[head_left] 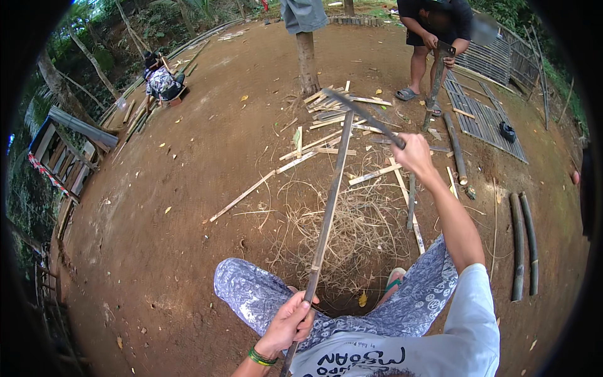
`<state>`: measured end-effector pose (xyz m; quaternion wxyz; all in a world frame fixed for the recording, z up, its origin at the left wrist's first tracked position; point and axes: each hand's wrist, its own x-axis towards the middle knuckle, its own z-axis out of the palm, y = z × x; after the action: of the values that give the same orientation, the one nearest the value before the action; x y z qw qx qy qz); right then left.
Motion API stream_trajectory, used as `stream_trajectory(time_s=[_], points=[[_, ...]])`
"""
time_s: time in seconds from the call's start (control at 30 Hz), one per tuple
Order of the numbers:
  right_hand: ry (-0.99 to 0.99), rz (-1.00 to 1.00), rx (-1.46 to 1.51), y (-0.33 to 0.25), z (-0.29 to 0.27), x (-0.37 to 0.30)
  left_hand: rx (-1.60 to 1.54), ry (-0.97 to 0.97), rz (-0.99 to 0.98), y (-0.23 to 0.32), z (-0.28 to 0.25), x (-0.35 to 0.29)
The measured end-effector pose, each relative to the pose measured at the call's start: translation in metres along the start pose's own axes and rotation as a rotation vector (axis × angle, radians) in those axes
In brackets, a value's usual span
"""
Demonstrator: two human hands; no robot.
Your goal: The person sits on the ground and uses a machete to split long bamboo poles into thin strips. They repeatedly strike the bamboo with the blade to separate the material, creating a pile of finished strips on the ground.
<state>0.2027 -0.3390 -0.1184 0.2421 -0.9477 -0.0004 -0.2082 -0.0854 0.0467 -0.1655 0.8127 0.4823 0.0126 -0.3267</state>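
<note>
My left hand [294, 322] is closed round the lower part of a long split bamboo strip [331, 204], which slants up and away from me between my knees. Raised at the right, my right hand [412, 152] grips a machete [362, 114] by its handle. The dark blade points up and to the left, crossing near the strip's far end; whether they touch I cannot tell. Below the strip, a tangled heap of thin bamboo shavings [355, 235] covers the ground in front of my feet.
Cut bamboo pieces [308, 151] lie scattered ahead, around a tree trunk [307, 63]. Bamboo poles [517, 245] rest at the right, near a slatted bamboo panel [480, 116]. One person [433, 31] stands at the far right holding a bamboo piece; another person [162, 81] squats far left.
</note>
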Motion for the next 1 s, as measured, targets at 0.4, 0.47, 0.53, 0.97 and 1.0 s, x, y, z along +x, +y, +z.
stream_trajectory(time_s=[0.4,0.47,0.53,0.97,1.0], points=[[-0.149,-0.449,0.229,-0.081,0.04,-0.132,-0.248,0.03,0.087,0.026,0.005,0.06],[-0.184,-0.554,0.222,-0.096,0.047,-0.154,-0.274,-0.011,0.046,0.032,0.004,0.067],[-0.232,-0.59,0.205,-0.107,0.044,-0.164,-0.246,-0.018,0.006,0.037,0.007,0.071],[-0.092,-0.562,0.128,-0.096,0.043,-0.129,-0.149,0.026,0.006,0.037,0.018,0.062],[-0.025,-0.503,0.075,-0.092,0.046,-0.12,-0.149,0.033,0.003,0.038,0.016,0.064]])
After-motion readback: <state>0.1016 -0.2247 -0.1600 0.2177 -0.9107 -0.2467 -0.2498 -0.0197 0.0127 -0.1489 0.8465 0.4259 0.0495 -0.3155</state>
